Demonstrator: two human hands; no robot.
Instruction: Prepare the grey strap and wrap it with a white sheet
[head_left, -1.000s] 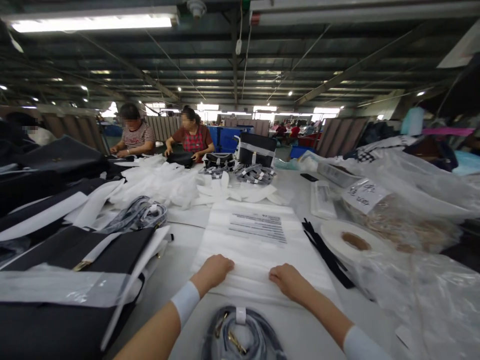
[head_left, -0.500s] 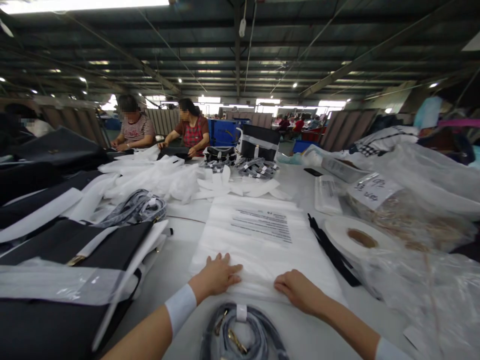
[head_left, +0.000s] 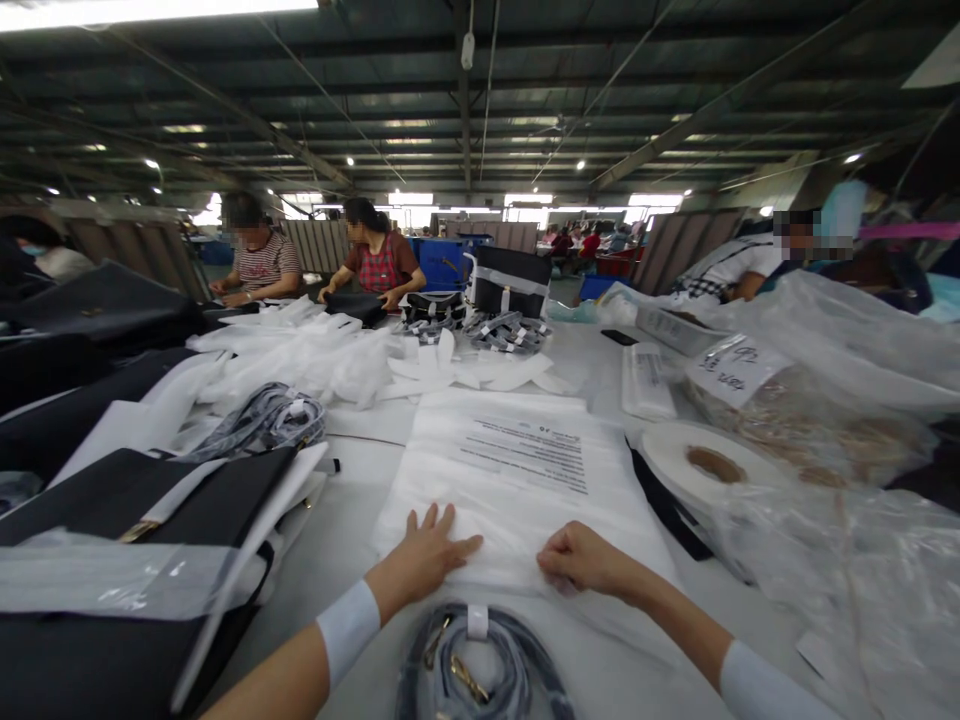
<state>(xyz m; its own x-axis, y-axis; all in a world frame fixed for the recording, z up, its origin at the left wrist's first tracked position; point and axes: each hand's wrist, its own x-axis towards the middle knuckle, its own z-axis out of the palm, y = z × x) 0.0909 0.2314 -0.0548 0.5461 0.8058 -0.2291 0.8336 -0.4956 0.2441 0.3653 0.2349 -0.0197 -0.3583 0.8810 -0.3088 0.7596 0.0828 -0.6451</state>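
While your left hand (head_left: 427, 555), grip open, is pinning the plastic bag (head_left: 517, 470) steady, your right hand (head_left: 581, 560), grip closed, is pinching its near edge.

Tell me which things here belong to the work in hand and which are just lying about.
In hand: bags, left hand flat on them, right hand curled at their edge.
Lying about: strap, tape roll, handbag, white wraps, phone.
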